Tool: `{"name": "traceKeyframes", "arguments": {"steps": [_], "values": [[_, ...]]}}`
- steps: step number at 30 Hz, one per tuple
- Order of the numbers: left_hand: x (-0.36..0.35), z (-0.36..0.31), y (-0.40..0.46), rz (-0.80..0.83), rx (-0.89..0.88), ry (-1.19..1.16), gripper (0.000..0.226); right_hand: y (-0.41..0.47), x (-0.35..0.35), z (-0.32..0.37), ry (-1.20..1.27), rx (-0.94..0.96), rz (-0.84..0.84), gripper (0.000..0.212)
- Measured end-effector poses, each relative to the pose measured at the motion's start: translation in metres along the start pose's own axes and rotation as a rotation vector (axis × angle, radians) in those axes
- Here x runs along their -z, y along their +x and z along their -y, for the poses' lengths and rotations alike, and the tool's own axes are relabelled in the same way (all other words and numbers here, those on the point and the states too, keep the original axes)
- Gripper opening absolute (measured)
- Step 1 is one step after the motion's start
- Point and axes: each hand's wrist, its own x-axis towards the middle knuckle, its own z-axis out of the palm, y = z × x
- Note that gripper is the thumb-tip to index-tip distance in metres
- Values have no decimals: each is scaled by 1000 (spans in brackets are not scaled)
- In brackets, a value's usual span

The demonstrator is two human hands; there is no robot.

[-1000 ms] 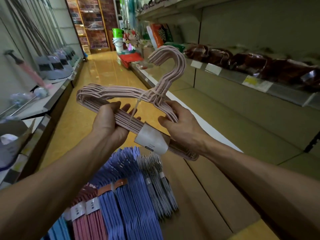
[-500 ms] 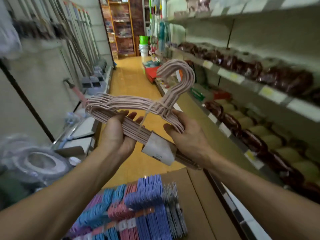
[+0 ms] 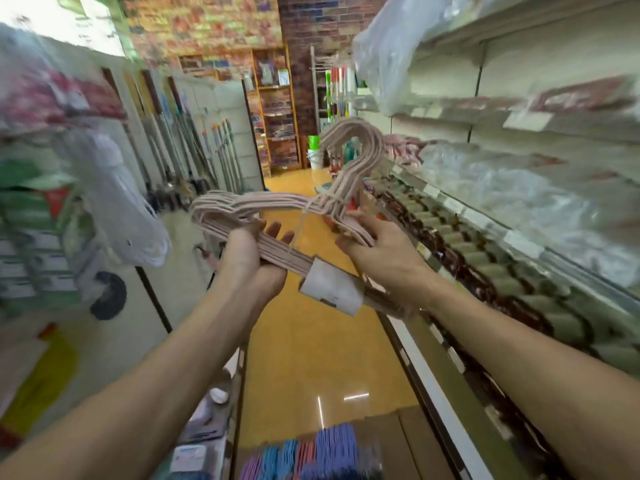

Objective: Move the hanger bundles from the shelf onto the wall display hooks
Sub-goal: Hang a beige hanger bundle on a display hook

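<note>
A tied bundle of pale pink hangers (image 3: pixel 242 206) with a white paper label (image 3: pixel 332 291) is held up in front of me, hooks pointing up. My left hand (image 3: pixel 251 256) supports the bottom bars from beneath, fingers wrapped round them. My right hand (image 3: pixel 382 252) grips the bundle's right shoulder near the hook necks. More hanger bundles in blue, pink and purple (image 3: pixel 311 452) lie low at the frame's bottom edge. The wall display hooks cannot be made out in the blurred view.
Shelves of packaged goods (image 3: pixel 502 271) run along the right. On the left stand mops and poles (image 3: pixel 194 147) and hanging bags (image 3: pixel 114 202). A yellow aisle floor (image 3: pixel 322 355) leads to a far shelf unit (image 3: pixel 273 109).
The view has swung upward and along the aisle; the pink bundle has risen with both hands keeping the same hold. The coloured bundles have dropped to the bottom edge.
</note>
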Motion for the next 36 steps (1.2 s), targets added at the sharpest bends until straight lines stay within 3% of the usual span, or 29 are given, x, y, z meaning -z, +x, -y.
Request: {"name": "traceKeyframes", "arguments": {"steps": [5, 11, 15, 20, 36], "values": [[-44, -50, -42, 31, -163, -50, 22, 15, 34, 82, -31, 44, 3, 39], [-51, -83, -71, 92, -146, -137, 22, 18, 43, 129, -136, 129, -5, 38], [-54, -96, -88, 45, -156, -131, 25, 18, 43, 145, -154, 181, -6, 39], [-51, -100, -118, -37, -197, -125, 13, 14, 42, 156, -180, 251, 67, 42], [-11, -104, -284, -359, -610, -355, 18, -54, -7, 218, 41, 605, 353, 41]]}}
